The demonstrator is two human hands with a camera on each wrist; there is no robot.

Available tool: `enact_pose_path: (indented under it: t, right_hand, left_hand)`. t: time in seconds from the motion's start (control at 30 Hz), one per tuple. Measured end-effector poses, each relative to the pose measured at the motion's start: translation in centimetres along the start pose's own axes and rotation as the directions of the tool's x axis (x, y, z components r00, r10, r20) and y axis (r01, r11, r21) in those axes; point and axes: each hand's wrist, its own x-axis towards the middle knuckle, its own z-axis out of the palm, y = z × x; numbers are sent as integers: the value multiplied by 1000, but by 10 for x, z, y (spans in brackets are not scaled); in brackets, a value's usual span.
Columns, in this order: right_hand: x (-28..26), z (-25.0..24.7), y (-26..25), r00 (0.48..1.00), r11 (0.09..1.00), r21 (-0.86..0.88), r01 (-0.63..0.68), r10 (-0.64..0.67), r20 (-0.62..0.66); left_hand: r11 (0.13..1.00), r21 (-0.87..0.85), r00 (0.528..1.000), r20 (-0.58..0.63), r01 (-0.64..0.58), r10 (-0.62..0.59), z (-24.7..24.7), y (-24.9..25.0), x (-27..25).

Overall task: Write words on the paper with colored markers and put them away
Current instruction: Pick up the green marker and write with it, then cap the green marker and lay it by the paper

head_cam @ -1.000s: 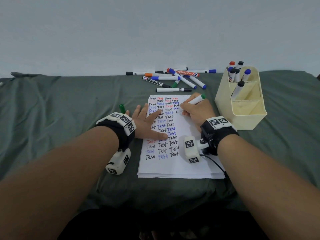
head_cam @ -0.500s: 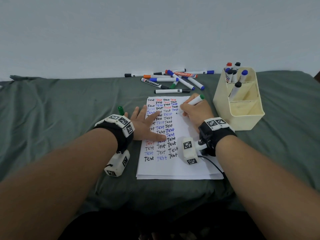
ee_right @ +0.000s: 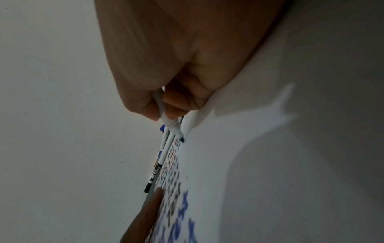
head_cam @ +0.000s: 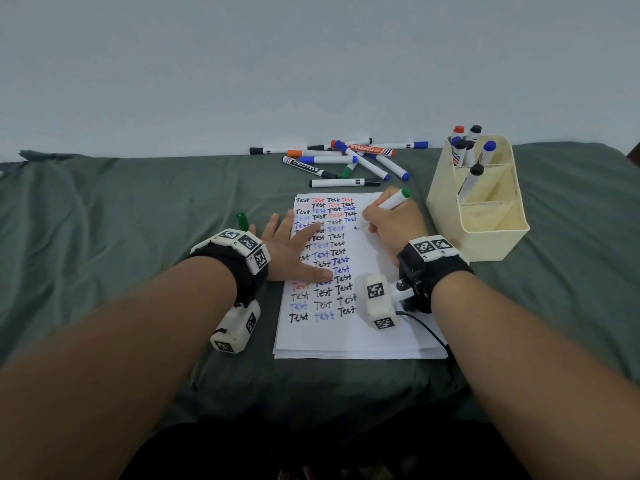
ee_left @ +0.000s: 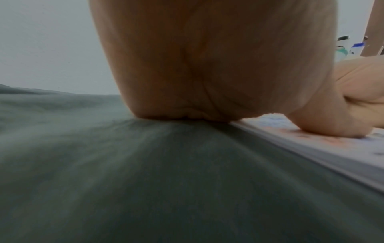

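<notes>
fingers (ee_right: 145, 105) pinch green marker (head_cam: 393, 201) | tip down-left on paper (head_cam: 346, 337)

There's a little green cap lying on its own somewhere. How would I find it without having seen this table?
Start at the white paper covered in rows of "Test", then look just past its left edge to the left hand pressing it flat. Beyond that hand's outer fingers, the green cap lies alone on the grey-green cloth, short and stubby, unlike the long markers.
</notes>
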Motion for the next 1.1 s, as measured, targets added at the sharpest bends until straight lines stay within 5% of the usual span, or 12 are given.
enact_pose_path:
  t: [0.3,0.6,0.87,1.1]
  right_hand:
    - [1,-1,0,1000,1000,-9,-4,4,-13]
    - [-12,-5,-8,999,968,249,4,9,-52]
    - [-36,2,-8,969,814,544,-204,90,229]
    - [-38,-1,-2,981,825,550,-126,22,192]
  left_hand:
    - [1000,7,1000,-5,-8,8,0,0,0]
    - [1000,15,1000,-2,-17,17,-1,-1,-1]
    - [999,31,999,-25,-21,22,2,-3,2]
    - [997,47,995,-75,-56,59,6,-6,1]
